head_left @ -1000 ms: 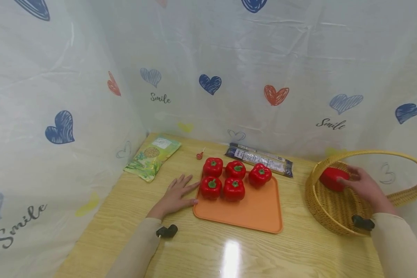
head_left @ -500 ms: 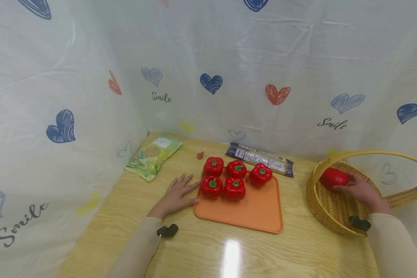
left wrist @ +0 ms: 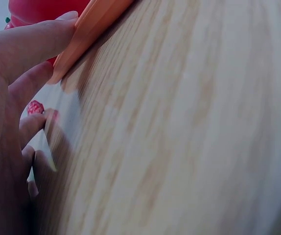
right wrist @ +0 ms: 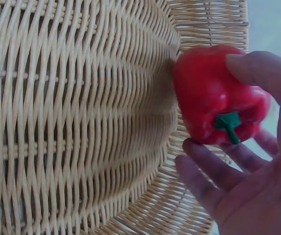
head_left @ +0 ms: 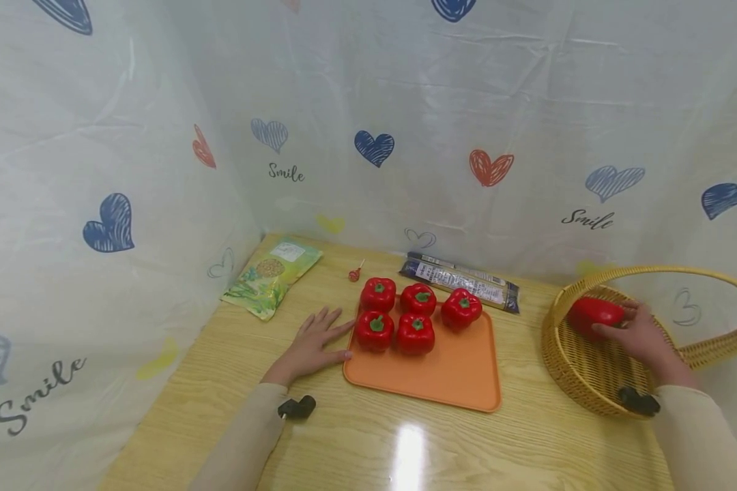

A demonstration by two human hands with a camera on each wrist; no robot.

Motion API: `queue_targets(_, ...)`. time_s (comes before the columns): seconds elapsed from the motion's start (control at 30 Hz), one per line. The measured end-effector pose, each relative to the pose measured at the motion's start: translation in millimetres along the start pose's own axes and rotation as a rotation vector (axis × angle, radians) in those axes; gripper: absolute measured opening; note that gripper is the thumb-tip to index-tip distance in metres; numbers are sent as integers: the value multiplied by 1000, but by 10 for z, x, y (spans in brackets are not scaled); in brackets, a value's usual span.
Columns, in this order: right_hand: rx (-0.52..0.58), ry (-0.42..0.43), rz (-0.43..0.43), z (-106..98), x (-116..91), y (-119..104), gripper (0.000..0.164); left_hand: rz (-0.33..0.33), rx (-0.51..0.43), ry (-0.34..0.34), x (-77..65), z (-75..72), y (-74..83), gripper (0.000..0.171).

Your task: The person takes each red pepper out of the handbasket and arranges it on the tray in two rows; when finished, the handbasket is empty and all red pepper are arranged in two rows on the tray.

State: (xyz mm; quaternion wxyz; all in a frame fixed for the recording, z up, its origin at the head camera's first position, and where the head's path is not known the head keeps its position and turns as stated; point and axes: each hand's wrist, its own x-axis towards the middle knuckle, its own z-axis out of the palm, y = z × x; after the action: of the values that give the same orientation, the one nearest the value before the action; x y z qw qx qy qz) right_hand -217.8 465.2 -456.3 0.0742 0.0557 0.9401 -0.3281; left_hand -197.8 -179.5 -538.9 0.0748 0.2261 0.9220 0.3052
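Observation:
In the head view my right hand point(head_left: 647, 344) reaches into the wicker basket point(head_left: 561, 365) and grips a red bell pepper point(head_left: 594, 315) near its far left wall. The right wrist view shows my thumb point(right wrist: 258, 71) on one side of that pepper point(right wrist: 209, 88), fingers on the other, its green stem pointing between them. My left hand point(head_left: 310, 348) lies with fingers spread on the table, thumb and forefinger touching the left edge of the orange tray point(head_left: 454, 382). Several red bell peppers point(head_left: 415, 334) stand stem-up in two rows on the tray's left and back part.
A green and yellow food bag point(head_left: 272, 276) lies at the table's back left. Behind the tray are a lollipop point(head_left: 353, 274) and a long dark-blue packet point(head_left: 460, 281). The basket's tall handle point(head_left: 669, 270) arches over its opening. A heart-print curtain point(head_left: 430, 123) encloses the table.
My right hand has shifted slightly on the pepper inside the basket, and the pepper has turned and moved a little to the right. My left hand and the tray stay put.

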Motion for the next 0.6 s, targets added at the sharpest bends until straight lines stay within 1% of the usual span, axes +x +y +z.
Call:
queue_targets(0.07,37,27,17,-11,-29,-24,99,1,-1,0,-2,-2,5,71)
queue_targets(0.13,36,45,14,-33,-58,-44,98,2,-1,3,-4,-5,8,71)
queue_targets(0.37,-53,73,-38,-91,-127,-79,91,11,3,10,-1,-3,0,70)
queue_targets(0.5,-81,83,-65,-107,-163,-96,87,12,8,5,1,-1,-1,71)
queue_targets(0.6,-79,92,-66,-109,-200,-118,87,13,9,6,2,-4,6,71)
